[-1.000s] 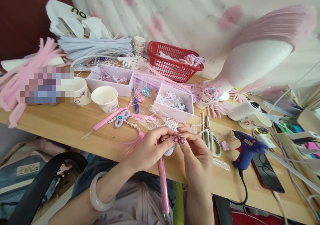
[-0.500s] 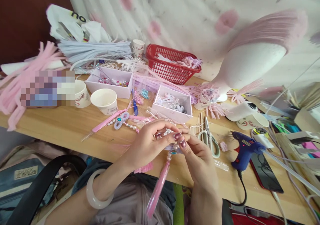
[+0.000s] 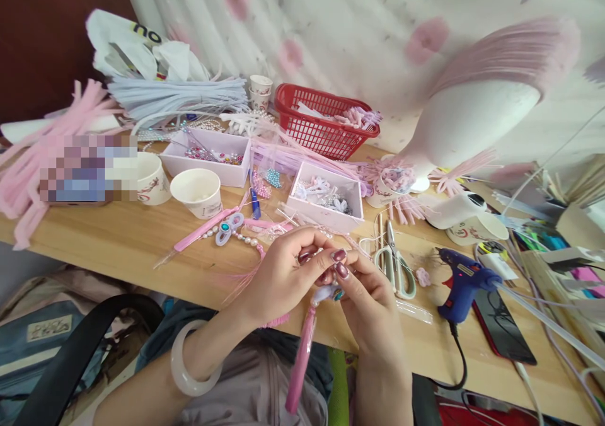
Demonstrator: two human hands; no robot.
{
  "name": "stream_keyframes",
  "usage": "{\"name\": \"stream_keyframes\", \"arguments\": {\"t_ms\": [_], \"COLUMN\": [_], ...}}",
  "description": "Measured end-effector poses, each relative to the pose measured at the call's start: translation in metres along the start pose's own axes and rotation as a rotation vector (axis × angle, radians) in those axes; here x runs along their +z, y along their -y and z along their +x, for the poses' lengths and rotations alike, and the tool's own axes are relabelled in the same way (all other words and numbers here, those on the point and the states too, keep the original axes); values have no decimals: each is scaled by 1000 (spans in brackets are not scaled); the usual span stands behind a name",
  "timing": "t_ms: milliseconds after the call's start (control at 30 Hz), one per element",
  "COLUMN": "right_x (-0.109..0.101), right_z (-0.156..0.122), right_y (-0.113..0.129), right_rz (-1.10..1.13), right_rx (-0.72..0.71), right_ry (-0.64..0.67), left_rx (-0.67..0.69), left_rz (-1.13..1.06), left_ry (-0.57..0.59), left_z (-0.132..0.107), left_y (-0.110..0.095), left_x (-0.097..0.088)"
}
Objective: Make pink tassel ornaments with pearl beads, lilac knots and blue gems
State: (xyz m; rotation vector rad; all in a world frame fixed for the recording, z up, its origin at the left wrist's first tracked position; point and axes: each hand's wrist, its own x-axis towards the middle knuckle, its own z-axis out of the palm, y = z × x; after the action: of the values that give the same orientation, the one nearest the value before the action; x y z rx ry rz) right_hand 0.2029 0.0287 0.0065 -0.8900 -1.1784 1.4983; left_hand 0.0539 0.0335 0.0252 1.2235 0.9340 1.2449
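Close together above the table's front edge, my left hand and my right hand are both closed on a beaded tassel ornament. Thumbs and fingertips pinch its upper part, which is mostly hidden behind them. Below the fingers show a pale fuzzy piece with a teal gem and a long pink tassel in a clear sleeve, hanging down. A similar ornament with a teal gem, pearl beads and a pink tassel lies on the table to the left of my hands.
Scissors and a blue glue gun lie at the right, beside a phone. Behind my hands stand a white box of small parts, a red basket and paper cups. A mannequin head rises back right.
My hands have shifted slightly and turned the ornament: its gem now sits further right, at my right fingers. The hanging tassel has swung a little to the right.
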Motion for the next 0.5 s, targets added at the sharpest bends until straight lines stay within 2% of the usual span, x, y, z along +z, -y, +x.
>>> {"name": "stream_keyframes", "arguments": {"t_ms": [167,333,433,500], "right_x": [7,12,14,14], "right_z": [0,0,0,-1], "right_y": [-5,-5,-2,-1], "right_rz": [-48,-180,-231,-244], "right_rx": [-61,-150,-192,-219], "right_ry": [-208,-334,-365,-374], "left_rx": [91,74,9,-106], "left_rz": [103,61,-28,-236], "left_ry": [-123,-162,-197,-199], "left_z": [-1,-2,-1,0], "left_y": [6,11,12,12], "left_x": [1,5,8,7]}}
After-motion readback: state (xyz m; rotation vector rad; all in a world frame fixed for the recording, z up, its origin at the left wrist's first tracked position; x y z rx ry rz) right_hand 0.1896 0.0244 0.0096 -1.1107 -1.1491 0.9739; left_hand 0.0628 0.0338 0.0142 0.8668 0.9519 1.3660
